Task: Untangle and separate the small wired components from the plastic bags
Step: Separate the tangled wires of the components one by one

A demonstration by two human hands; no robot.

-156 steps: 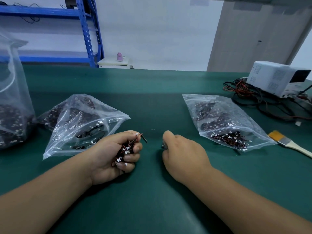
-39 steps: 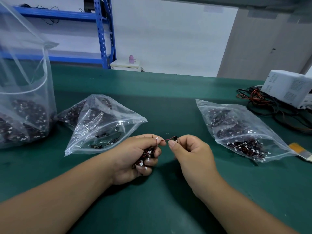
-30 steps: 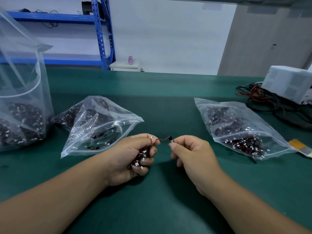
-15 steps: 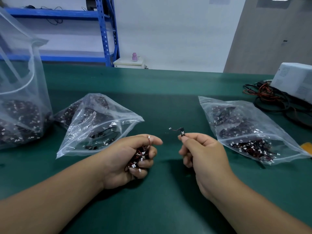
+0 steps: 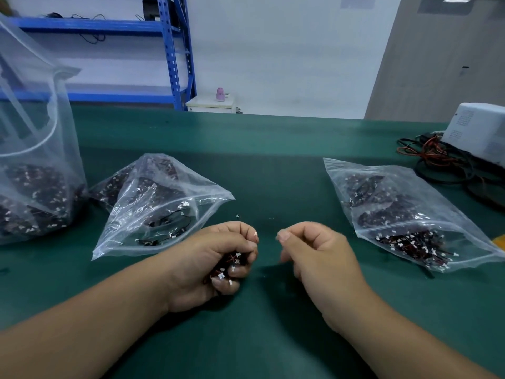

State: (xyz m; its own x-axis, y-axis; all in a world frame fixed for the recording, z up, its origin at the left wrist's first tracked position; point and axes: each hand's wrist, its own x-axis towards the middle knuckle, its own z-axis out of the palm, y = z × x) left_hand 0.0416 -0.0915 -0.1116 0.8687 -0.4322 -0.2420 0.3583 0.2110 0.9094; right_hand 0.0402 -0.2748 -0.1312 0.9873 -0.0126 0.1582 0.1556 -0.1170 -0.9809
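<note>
My left hand [image 5: 216, 261] rests on the green table [image 5: 273, 173] and grips a tangled bunch of small wired components [image 5: 228, 265], red and black wires with white connectors. My right hand [image 5: 314, 253] hovers just to its right, a small gap apart, thumb and fingers curled; no component shows in it. An open clear bag [image 5: 161, 206] with components lies left of my hands. Another clear bag [image 5: 404, 214] of components lies to the right. A tall, upright bag [image 5: 32, 165] stands at the far left.
A white device [image 5: 481, 129] with a heap of red and black cables [image 5: 442, 165] sits at the right edge. Two tiny white specks [image 5: 237, 215] lie on the table just beyond my hands. Blue shelving [image 5: 175, 50] stands behind the table.
My right hand pulled one component free of the bunch and lifted it to the right. It is now back near my left hand with that component out of sight. My left hand kept its grip.
</note>
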